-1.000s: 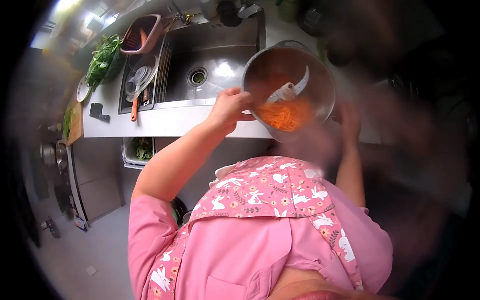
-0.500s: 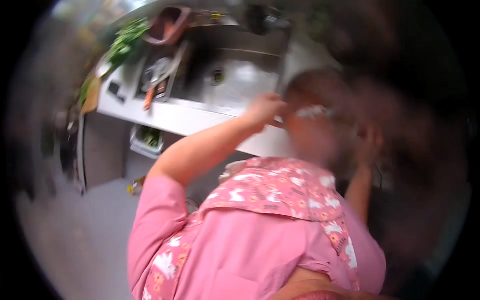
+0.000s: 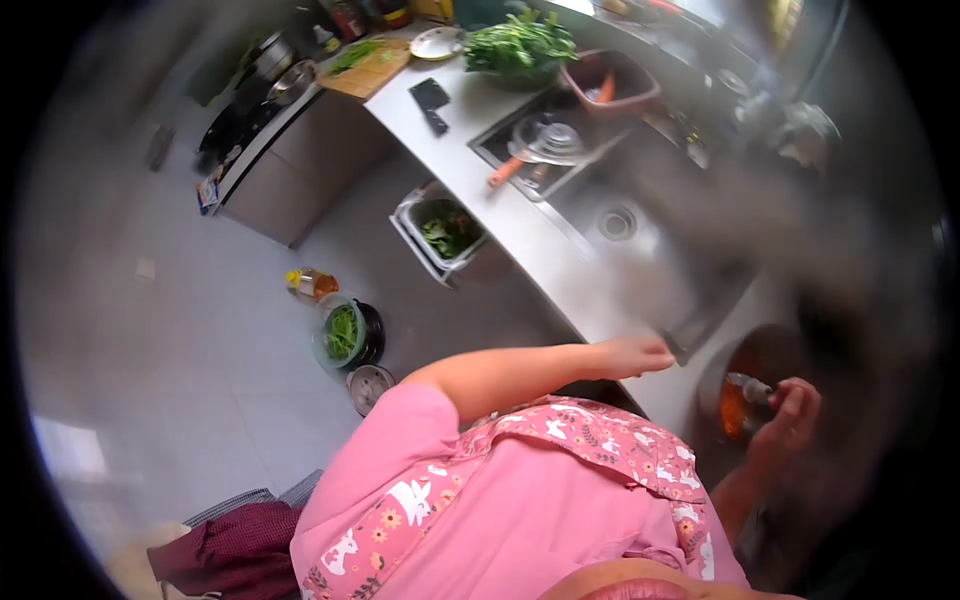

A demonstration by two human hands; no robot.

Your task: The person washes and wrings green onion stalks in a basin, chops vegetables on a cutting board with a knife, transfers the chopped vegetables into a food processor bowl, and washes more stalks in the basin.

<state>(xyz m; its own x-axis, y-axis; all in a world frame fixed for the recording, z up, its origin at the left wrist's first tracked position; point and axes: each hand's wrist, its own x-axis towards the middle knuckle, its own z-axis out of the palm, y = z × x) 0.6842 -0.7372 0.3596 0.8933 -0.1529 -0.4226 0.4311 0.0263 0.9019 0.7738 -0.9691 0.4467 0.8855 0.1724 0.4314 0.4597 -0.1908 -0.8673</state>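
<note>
The bowl [image 3: 711,389] stands at the right with orange shreds [image 3: 734,411] and a pale blade piece [image 3: 748,386] inside. It is dim and hazy there. My right hand [image 3: 786,420] reaches into the bowl from the near right, its fingertips pinched on the top of the blade piece. My left hand [image 3: 634,357] is over the counter edge, left of the bowl and apart from it. Its fingers are together, with nothing visible in them.
A sink [image 3: 655,270] lies beyond my left hand. Farther along the counter are a pink basin [image 3: 640,92], leafy greens [image 3: 515,45] and a cutting board [image 3: 372,70]. A bin [image 3: 447,230] hangs below. An oil bottle [image 3: 318,284] and a green basket [image 3: 328,340] stand on the floor.
The view has swung towards the left, showing more floor. My left hand has let go of the bowl. My right hand has moved from the bowl's side to the blade piece.
</note>
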